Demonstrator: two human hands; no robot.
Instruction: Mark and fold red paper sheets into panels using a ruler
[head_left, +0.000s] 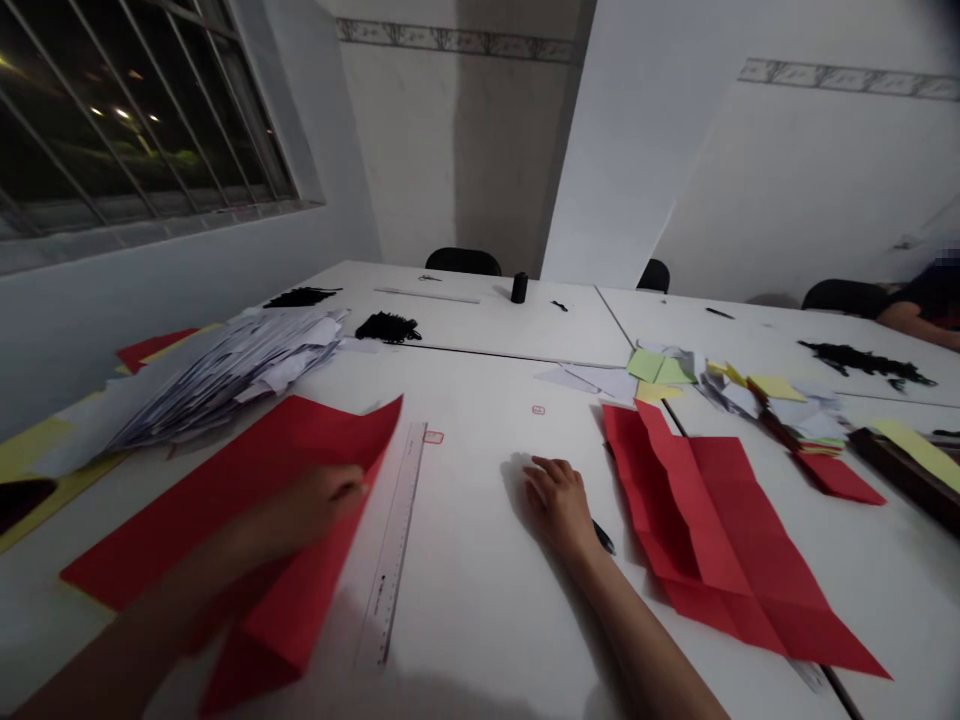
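At eight o'clock, the left hand has its grip closed on a lifted red sheet. A clear ruler lies at seven. At five, the right hand, loosely uncurled, rests on the white surface; a creased paper at four.

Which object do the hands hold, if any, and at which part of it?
The left hand appears to grip a large red paper sheet by its raised right edge; the right hand holds nothing visible.
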